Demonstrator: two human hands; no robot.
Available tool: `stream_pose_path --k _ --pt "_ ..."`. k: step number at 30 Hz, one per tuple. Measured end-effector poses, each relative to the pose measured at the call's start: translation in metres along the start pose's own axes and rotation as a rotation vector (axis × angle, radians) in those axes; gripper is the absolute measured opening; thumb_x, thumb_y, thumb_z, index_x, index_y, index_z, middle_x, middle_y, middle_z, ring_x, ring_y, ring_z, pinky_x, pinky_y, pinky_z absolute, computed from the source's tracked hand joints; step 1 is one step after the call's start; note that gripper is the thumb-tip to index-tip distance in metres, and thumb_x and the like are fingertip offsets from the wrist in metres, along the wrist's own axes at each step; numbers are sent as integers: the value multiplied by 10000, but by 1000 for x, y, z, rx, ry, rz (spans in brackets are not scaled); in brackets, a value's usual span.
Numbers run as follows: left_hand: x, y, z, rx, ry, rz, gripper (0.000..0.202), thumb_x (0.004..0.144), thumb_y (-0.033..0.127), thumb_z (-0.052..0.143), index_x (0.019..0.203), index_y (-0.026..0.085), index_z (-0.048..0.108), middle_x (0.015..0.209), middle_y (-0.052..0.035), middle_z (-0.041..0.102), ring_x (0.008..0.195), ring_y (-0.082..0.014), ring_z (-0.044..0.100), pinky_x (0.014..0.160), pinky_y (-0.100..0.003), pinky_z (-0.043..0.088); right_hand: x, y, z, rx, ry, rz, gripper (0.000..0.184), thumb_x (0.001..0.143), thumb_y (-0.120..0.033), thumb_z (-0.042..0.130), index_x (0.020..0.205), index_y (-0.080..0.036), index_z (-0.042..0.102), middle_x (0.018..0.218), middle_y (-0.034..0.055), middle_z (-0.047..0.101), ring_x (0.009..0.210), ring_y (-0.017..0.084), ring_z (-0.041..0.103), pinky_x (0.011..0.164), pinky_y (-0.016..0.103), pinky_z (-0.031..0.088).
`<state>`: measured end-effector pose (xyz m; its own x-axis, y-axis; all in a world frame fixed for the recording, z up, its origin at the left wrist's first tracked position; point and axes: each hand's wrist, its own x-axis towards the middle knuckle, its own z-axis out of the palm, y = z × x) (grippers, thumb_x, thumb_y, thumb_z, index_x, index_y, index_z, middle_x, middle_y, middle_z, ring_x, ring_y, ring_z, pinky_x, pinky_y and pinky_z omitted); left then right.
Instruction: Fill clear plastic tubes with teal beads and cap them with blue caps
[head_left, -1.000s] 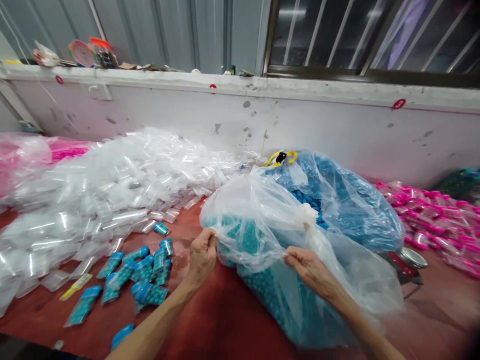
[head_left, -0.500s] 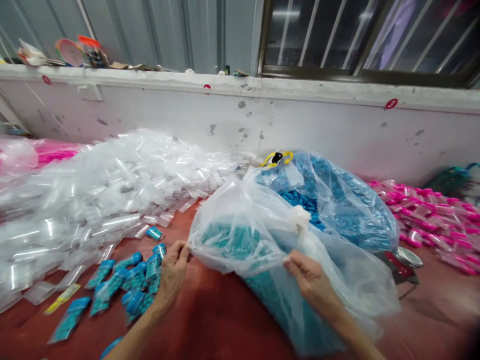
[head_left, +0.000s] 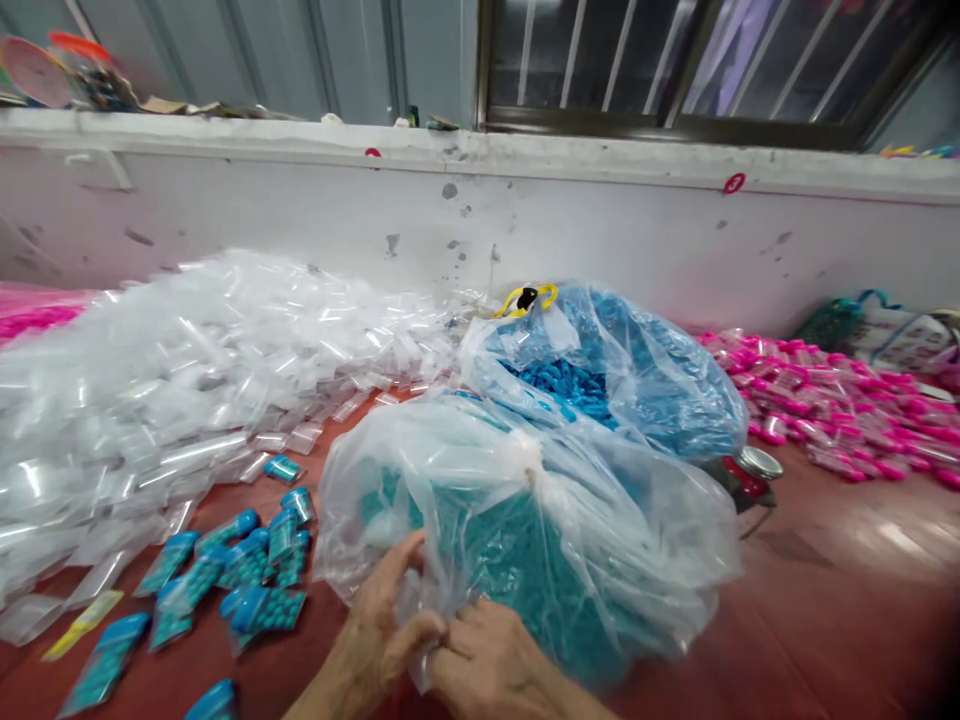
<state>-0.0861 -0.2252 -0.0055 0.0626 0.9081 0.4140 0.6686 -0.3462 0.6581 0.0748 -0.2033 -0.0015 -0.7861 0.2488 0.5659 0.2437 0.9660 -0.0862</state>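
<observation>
Our left hand (head_left: 386, 610) and right hand (head_left: 484, 650) both grip bunched film of the clear plastic bag of teal beads (head_left: 525, 545), probably to keep it gathered; it rests before us on the red tabletop (head_left: 840, 580), beside blue-capped bead tubes (head_left: 187, 592), seemingly within easy reach.

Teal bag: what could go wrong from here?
The teal bag's film might tear where the right hand bunches it, the left hand close alongside, and beads could spill. A leftward tug could sweep it into the filled bottles lying near its left side. Pushing it back might shift the blue bag behind.
</observation>
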Motion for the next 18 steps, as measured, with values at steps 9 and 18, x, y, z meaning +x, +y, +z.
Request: stream_pose_path --k 9,18 --pt "-34 1 -6 99 41 -52 521 819 492 398 1243 195 344 1145 -145 553 1052 -249 538 832 -379 473 -60 30 -71 -355 -119 619 644 776 -468 536 1268 -102 341 1221 210 475 1150 332 391 919 483 292" --pt "-10 7 27 706 -56 386 277 845 136 356 838 206 623 618 -26 564 649 -170 539 711 -330 398 -87 80 -50 -468 -362 887 265 814 -132 419 1057 -129 524 895 106 595 853 246 511 764 350 349"
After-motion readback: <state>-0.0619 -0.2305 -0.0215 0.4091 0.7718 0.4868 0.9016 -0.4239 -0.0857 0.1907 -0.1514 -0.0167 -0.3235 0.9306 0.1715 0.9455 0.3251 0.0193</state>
